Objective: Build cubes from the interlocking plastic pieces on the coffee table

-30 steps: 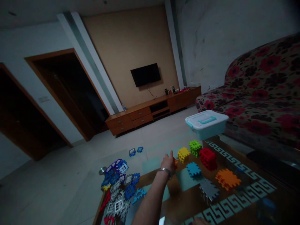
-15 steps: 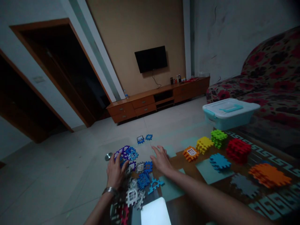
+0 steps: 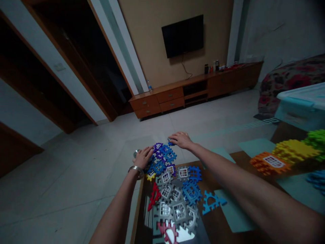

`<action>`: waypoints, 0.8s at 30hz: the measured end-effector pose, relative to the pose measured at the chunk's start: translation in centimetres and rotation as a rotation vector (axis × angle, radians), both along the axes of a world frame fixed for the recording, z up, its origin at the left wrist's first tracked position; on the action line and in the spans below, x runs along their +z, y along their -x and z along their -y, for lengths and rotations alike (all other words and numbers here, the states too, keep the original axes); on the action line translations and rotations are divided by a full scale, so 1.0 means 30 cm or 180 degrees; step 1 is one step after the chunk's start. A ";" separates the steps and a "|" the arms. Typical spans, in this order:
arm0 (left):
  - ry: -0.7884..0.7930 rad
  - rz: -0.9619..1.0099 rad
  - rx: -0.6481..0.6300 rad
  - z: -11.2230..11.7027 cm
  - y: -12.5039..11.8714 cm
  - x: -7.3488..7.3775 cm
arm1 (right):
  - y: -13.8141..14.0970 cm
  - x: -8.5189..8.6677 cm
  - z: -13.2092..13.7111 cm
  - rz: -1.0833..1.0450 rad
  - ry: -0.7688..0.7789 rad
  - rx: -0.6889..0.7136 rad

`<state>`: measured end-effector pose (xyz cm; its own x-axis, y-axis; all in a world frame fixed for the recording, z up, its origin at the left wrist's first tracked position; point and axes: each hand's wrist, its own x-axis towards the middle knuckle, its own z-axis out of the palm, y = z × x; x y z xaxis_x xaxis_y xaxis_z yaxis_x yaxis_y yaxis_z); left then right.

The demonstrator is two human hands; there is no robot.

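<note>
A heap of flat interlocking foam puzzle tiles point(image 3: 175, 184) in blue, purple, grey and red lies at the left end of a glass-topped wooden table point(image 3: 142, 206). My left hand point(image 3: 143, 157), with a metal bracelet at the wrist, rests on the heap's far left edge, fingers curled onto the tiles. My right hand point(image 3: 180, 139) reaches over the heap's far end, fingers bent down onto a blue tile point(image 3: 169, 141). Whether either hand grips a tile is unclear.
Assembled foam cubes stand to the right: orange point(image 3: 269, 162), yellow point(image 3: 291, 150), green point(image 3: 316, 137). A lidded teal storage box point(image 3: 302, 106) sits behind them, next to a floral sofa point(image 3: 291, 79). A TV cabinet point(image 3: 193, 91) stands across the tiled floor.
My view swung left and down. Both hands moved to the far end of the tile heap; a second ago the left hand was by the coloured cubes.
</note>
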<state>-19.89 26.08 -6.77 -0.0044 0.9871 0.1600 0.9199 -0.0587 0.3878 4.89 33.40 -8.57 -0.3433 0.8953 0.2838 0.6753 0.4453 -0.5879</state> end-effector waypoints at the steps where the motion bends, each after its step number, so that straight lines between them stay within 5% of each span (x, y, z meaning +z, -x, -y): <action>1: 0.0091 -0.0001 -0.0089 0.014 -0.016 0.009 | 0.007 -0.002 0.018 0.0059 0.0023 0.0151; 7: 0.0577 -0.0058 -0.0492 0.189 -0.122 0.093 | -0.018 0.038 0.217 0.0317 -0.0035 0.0885; 16: 0.0998 -0.0268 -0.0525 0.563 -0.205 0.183 | -0.124 0.086 0.606 0.0363 0.0132 0.1129; 20: 0.0897 -0.0606 -0.0131 0.741 -0.236 0.206 | -0.162 0.079 0.728 0.0405 0.0124 0.1398; 24: 0.0882 -0.0591 0.0639 0.941 -0.272 0.152 | -0.138 0.119 0.716 0.0440 -0.0061 0.1512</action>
